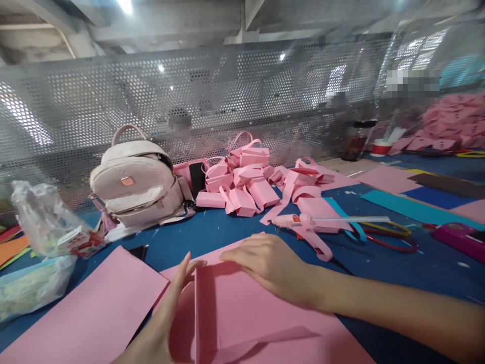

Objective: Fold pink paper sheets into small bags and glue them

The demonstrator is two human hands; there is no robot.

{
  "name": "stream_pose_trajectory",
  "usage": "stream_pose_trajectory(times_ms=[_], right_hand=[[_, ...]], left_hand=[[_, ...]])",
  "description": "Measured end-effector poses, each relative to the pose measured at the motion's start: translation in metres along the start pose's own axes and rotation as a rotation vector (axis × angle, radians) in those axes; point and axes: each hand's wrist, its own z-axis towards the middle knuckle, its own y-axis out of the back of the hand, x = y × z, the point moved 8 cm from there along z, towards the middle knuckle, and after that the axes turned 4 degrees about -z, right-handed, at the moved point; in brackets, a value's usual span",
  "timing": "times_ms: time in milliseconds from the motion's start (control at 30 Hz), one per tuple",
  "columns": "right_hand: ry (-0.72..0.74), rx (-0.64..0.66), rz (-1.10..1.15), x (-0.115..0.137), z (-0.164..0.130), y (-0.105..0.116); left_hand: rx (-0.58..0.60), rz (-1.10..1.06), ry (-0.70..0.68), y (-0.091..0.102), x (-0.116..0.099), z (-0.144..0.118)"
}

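A pink paper sheet lies before me, with a narrow flap folded upright along its left side. My left hand curves around the outside of this flap, its fingertips gripping the far left corner; the lower part of the hand is cut off by the frame. At the far edge, my right hand bends its fingers over the paper and grips it, fingertips close to the same corner. A loose strip of pink paper crosses the near part of the sheet. Beyond my right hand lies a pink glue gun with a clear glue stick.
Small pink paper bags are heaped at the back beside a pale backpack. Another pink sheet and plastic bags lie left. Right are scissors, a purple tool and coloured sheets. A perforated metal screen stands behind.
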Motion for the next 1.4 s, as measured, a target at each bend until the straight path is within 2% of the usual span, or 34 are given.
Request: stream_pose_trajectory(times_ms=[100, 200, 300, 400, 567, 700, 800, 1167, 1400], right_hand=[[-0.03, 0.015, 0.034, -0.003, 0.0, -0.001], [-0.023, -0.008, 0.042, -0.002, 0.002, 0.005], [0.038, -0.074, 0.066, 0.008, 0.002, 0.019], [0.135, -0.083, 0.122, 0.025, 0.001, 0.027], [0.269, 0.046, 0.131, 0.047, -0.006, 0.009], [0.242, 0.149, 0.039, 0.039, -0.009, -0.012], [0.21, 0.187, 0.032, 0.032, -0.009, -0.018], [0.218, 0.152, 0.039, 0.033, -0.01, -0.015], [0.221, 0.137, 0.035, 0.035, -0.011, -0.014]], left_hand=[[0.002, -0.053, 0.016, -0.001, 0.005, -0.001], [-0.015, -0.13, 0.105, -0.001, 0.015, -0.001], [-0.029, -0.207, 0.168, -0.003, 0.022, -0.001], [-0.056, -0.26, 0.202, -0.003, 0.024, 0.002], [-0.127, -0.31, 0.217, -0.003, 0.023, 0.004], [-0.193, -0.257, 0.238, 0.0, 0.022, 0.003], [-0.222, -0.209, 0.255, 0.003, 0.02, 0.002], [-0.263, -0.135, 0.235, 0.007, 0.014, 0.003], [-0.256, -0.171, 0.244, 0.005, 0.01, 0.002]])
